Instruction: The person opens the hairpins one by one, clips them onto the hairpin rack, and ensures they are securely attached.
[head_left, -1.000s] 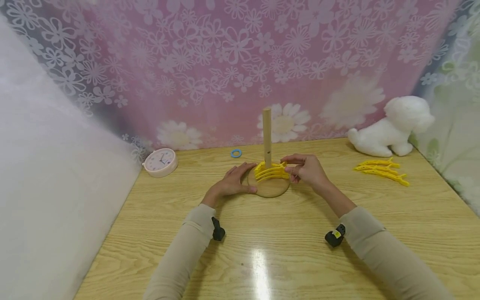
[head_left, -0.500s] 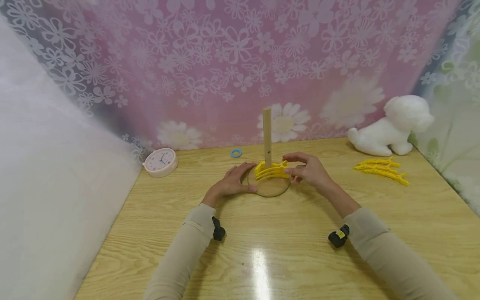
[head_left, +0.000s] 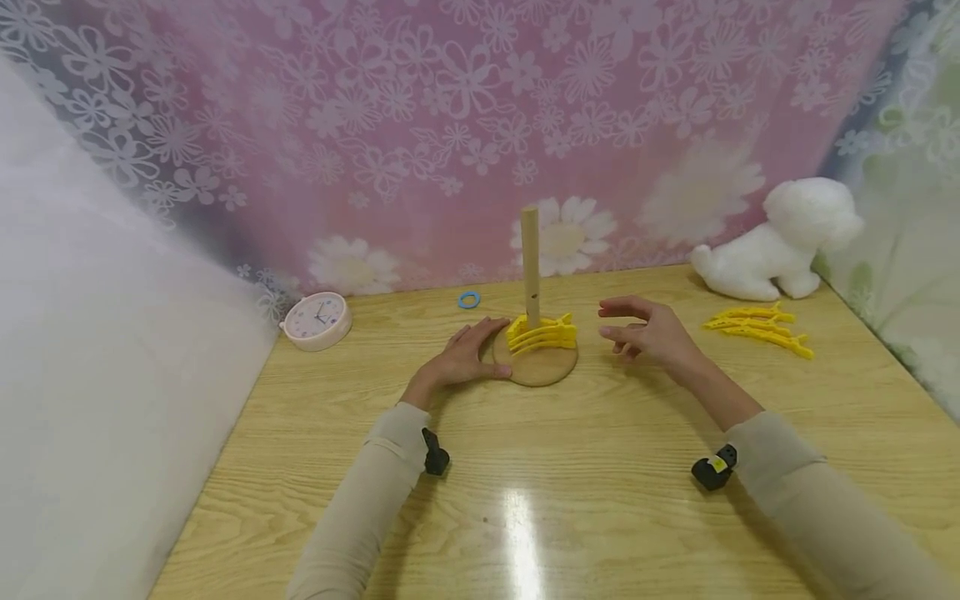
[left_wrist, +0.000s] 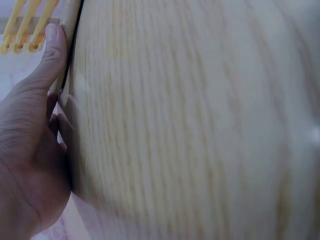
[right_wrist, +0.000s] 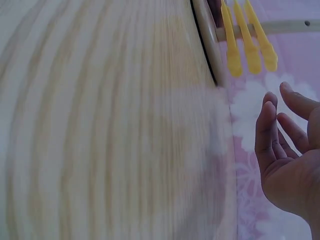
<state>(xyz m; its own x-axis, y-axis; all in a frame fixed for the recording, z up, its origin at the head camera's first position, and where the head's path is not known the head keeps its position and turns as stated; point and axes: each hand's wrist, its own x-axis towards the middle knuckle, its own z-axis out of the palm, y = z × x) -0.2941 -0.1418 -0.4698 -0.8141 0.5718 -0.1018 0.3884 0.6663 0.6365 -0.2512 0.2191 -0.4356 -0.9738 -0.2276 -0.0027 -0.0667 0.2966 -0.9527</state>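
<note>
From my remote seat: left hand (head_left: 461, 357) is on the left edge of the round wooden base (head_left: 540, 372), thumb at the near side, fingers round the far side, so it grips the rim. Left wrist view backs this up, thumb lying along the rim.

Right hand (head_left: 648, 333) holds nothing; thumb and fingers stand apart with a gap between them, fingers a bit bent. It's in the air to the right of the base, touching neither the base nor the yellow pieces (head_left: 546, 336).

Those sit low on the base, stacked, around the foot of the wooden post (head_left: 530, 258); I count three in the right wrist view. Can't tell how they attach to the post. Post is upright, with a small hole showing in its lower part.

More yellow strips (head_left: 759, 329) lie in a loose group on the table (head_left: 585, 467), right of my right hand. Behind them, a white plush dog (head_left: 783, 242). Far left, a pink clock (head_left: 318, 321); a blue ring (head_left: 468, 300) lies near the back edge, left of the post. Pink floral backdrop (head_left: 390, 167) behind everything. Black wrist cameras at both beige sleeves (head_left: 352, 517).
</note>
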